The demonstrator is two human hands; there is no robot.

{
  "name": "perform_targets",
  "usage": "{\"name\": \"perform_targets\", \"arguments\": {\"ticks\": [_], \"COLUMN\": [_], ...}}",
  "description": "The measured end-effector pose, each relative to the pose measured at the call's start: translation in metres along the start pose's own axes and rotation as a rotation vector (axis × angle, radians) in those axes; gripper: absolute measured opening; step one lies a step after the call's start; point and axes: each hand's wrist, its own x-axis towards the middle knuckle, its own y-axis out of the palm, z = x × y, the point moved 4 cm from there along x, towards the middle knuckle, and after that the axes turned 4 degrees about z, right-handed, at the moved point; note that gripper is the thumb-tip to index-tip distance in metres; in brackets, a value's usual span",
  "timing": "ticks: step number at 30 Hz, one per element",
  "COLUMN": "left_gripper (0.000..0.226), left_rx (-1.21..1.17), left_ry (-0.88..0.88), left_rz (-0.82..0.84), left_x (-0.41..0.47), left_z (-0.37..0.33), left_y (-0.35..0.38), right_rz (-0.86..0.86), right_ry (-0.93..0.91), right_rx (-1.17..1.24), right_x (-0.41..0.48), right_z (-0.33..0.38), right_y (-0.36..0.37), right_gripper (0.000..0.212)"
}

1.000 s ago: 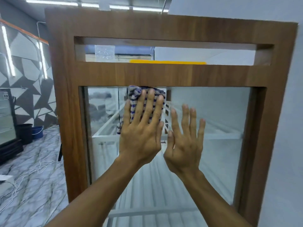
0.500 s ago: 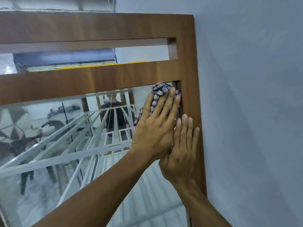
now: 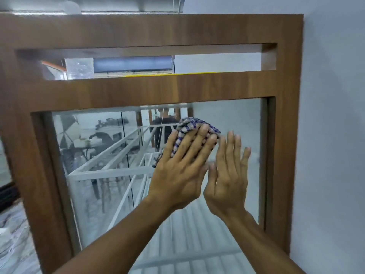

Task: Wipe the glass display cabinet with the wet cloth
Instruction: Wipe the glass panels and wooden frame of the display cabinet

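Right of centre, the left hand point(image 3: 182, 171) presses flat, fingers spread, on the checked cloth point(image 3: 194, 128) against the cabinet point(image 3: 150, 89) glass point(image 3: 227, 115). Just beside it, the right hand point(image 3: 229, 175) lies open-palmed, holding nothing.

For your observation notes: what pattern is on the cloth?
Blue-and-white checks on the cloth, head view.

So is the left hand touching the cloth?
Touching. The head view shows the left hand flat on the cloth, its fingers spread over the fabric against the glass.
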Motion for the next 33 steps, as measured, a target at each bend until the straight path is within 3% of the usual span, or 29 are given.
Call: {"name": "perform_targets", "arguments": {"ticks": [12,20,24,26,29,33], "left_gripper": [0.063,0.068,0.069,0.070,0.070,0.069], "left_rx": [0.012,0.001,-0.024,-0.108,0.015,0.109], "left_ry": [-0.397,-0.465,-0.363,-0.282,-0.079,-0.249], "left_rz": [-0.096,-0.116,-0.052,0.021,0.093,-0.025], "left_x": [-0.109,-0.162,-0.128,-0.100,-0.091,-0.079], "left_z": [0.133,0.110,0.088,0.076,0.066,0.058], "left_y": [-0.036,-0.015,-0.017,-0.020,-0.017,-0.006], "right_rz": [0.094,0.034,0.084,0.055,0.030,0.054], "right_ry": [-0.193,-0.260,-0.399,-0.317,-0.185,-0.241], "right_rx": [-0.126,-0.158,-0.190,-0.215,-0.202,-0.221], "right_x": [-0.006,-0.012,-0.008,-0.005,-0.006,-0.020], "right_z": [0.135,0.127,0.091,0.055,0.020,0.006], "right_y": [0.068,0.077,0.059,0.041,0.024,0.021], "right_gripper": [0.064,0.066,0.063,0.064,0.065,0.064]}}
